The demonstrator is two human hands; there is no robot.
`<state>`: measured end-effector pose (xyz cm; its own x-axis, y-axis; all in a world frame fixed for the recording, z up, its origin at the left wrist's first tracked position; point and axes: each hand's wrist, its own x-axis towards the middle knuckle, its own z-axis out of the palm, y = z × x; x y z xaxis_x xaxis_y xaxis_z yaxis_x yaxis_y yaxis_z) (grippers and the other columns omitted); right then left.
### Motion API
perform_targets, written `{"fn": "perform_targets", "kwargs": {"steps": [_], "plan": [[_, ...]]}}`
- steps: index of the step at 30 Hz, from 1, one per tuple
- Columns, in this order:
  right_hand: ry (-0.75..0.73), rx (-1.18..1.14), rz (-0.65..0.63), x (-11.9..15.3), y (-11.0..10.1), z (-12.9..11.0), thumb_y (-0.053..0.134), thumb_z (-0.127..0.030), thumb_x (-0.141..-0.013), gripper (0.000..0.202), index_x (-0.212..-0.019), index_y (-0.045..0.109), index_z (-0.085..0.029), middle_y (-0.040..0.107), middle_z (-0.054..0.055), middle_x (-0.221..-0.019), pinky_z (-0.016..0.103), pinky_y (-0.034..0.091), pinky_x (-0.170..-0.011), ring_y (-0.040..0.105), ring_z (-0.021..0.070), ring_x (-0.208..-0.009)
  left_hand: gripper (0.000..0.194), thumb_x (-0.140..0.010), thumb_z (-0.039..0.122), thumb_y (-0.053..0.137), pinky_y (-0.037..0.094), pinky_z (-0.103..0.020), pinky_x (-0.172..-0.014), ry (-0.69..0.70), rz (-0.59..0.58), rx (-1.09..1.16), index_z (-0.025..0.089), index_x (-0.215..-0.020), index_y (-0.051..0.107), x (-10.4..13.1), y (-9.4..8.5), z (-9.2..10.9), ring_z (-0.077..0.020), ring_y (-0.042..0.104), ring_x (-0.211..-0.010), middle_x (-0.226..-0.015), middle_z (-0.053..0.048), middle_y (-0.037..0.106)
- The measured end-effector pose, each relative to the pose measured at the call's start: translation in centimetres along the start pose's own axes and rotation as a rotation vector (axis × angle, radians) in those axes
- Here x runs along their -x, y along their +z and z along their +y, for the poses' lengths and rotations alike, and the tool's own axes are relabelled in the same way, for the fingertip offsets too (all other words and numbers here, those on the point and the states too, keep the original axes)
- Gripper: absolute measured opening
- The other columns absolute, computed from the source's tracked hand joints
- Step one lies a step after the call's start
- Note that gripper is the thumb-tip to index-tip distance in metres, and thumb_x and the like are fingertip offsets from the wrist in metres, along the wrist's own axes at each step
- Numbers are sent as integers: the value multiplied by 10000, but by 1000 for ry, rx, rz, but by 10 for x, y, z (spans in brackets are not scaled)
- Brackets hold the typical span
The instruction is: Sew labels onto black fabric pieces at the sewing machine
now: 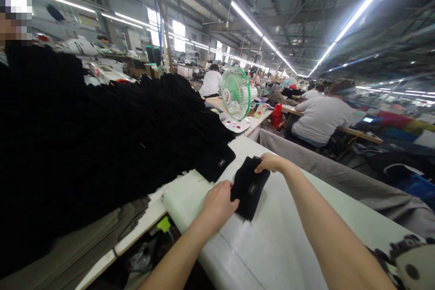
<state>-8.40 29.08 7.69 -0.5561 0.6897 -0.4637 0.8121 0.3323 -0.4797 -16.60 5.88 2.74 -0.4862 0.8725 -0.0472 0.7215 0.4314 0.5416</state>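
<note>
A small black fabric piece (245, 186) with a dark label lies over the pale work table (285, 235). My left hand (220, 201) grips its left edge between thumb and fingers. At its upper right corner, my right hand (270, 163) pinches the cloth. Another black piece (217, 163) with a similar label lies just to the left, at the edge of a large heap of black fabric (136, 122).
A green and white fan (236, 94) stands beyond the table. Grey cloth (340, 181) hangs along the right side. Part of a machine (416, 265) shows at the lower right. A seated person (321, 115) in a light shirt is farther back, near a red bag (277, 117).
</note>
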Motion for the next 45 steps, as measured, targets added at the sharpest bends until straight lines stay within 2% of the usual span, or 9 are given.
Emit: {"fn": "perform_targets", "kwargs": {"steps": [5,10,19,24,29,32,38,41,45], "plan": [[-97,-67,10,0,-18,-20,642,-332,-957,248,-1130,639,-155,665,55,-1089,342,584,-745,663,170,-878,65,-811,214,611,470,-307,-800,16,157,94,207,-860,568,-9,-30,-13,-218,630,-923,-948,-42,650],[-204,-158,54,-28,10,-62,631,-361,-961,338,-1238,603,-170,629,86,-1227,421,570,-851,649,220,-1017,43,-847,173,582,464,-302,-859,-68,343,76,198,-866,553,-34,-67,-48,-208,620,-943,-962,-53,618],[-329,-253,120,-57,60,-75,625,-364,-966,324,-1220,610,-164,644,78,-1184,397,579,-814,660,204,-968,135,-890,133,565,467,-311,-910,-125,310,-38,166,-1021,559,-44,-47,-71,-216,641,-1017,-1083,-107,626],[-508,-284,393,-16,55,-47,711,-268,-845,149,-909,622,-166,651,34,-1021,360,517,-817,614,204,-933,196,-889,130,557,494,-364,-929,-39,341,4,179,-1079,551,-23,-37,-71,-239,644,-1048,-1064,-101,648],[-714,-325,576,76,58,-13,638,-207,-733,171,-724,470,-235,641,36,-1080,301,457,-781,577,206,-948,979,-728,253,798,256,-526,-1202,191,561,-21,173,-1518,224,-1,-41,-54,-344,285,-1483,-1560,-201,351],[-750,-349,576,127,63,3,621,-192,-718,135,-705,492,-231,653,42,-1085,278,436,-662,575,175,-821,1079,-685,275,827,228,-514,-1223,333,326,141,214,-1554,189,8,-49,-35,-331,284,-1491,-1593,-155,342],[-562,-387,715,179,85,35,704,-249,-770,254,-1010,624,-230,675,45,-1078,265,440,-543,478,108,-589,488,-750,274,730,536,-376,-947,327,-261,644,174,-1218,636,34,-45,-5,-277,668,-1075,-1162,-62,723],[-655,-278,945,203,105,50,662,-209,-854,442,-1277,546,-261,619,80,-1267,259,478,-517,508,103,-604,436,-780,260,710,546,-370,-901,334,-280,689,171,-1201,642,56,-34,4,-264,680,-1006,-1097,-47,736],[-779,-84,1058,238,124,61,609,-133,-916,303,-1188,601,-266,601,84,-1281,232,499,-509,581,95,-653,383,-810,246,713,529,-349,-914,380,-229,611,226,-1188,652,80,-22,11,-244,671,-1009,-1111,-12,728]]}}
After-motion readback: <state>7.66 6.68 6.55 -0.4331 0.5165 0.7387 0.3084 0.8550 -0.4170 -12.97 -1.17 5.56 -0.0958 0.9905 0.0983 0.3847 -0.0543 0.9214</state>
